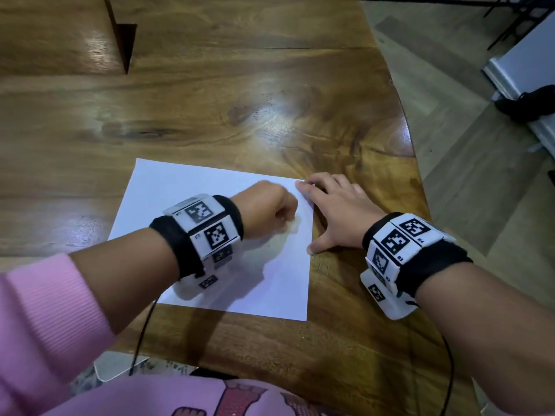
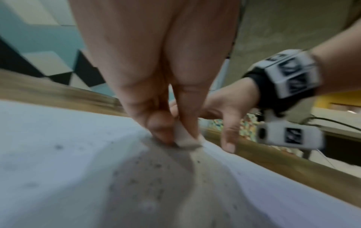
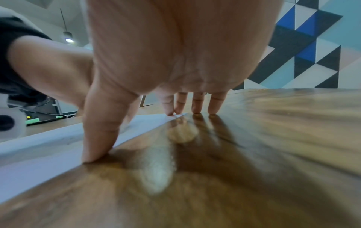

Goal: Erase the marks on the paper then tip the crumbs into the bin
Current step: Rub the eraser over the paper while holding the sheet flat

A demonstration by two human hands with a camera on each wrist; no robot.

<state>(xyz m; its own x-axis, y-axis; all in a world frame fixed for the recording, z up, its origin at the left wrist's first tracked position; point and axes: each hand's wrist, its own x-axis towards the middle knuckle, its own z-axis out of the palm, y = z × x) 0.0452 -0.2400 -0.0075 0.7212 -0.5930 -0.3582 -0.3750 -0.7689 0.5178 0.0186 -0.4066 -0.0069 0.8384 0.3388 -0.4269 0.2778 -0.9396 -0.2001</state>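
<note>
Erasing on the paper (image 1: 186,199)
Our left hand (image 1: 268,207) pinches the eraser (image 2: 184,137) at frame centre; our right hand (image 1: 338,213), fingers spread, pins the right edge. We rub lightly.

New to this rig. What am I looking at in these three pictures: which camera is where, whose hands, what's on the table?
There is no robot here, just a person's two bare hands. The wide picture comes from a camera on the head, looking down. The other two come from cameras strapped to each wrist on black bands with marker tiles.

A white sheet of paper lies on a wooden table. The left hand pinches a small white eraser against the paper. The right hand, fingers straight and spread, presses on the sheet's right edge and the table beside it. It holds nothing.
</note>
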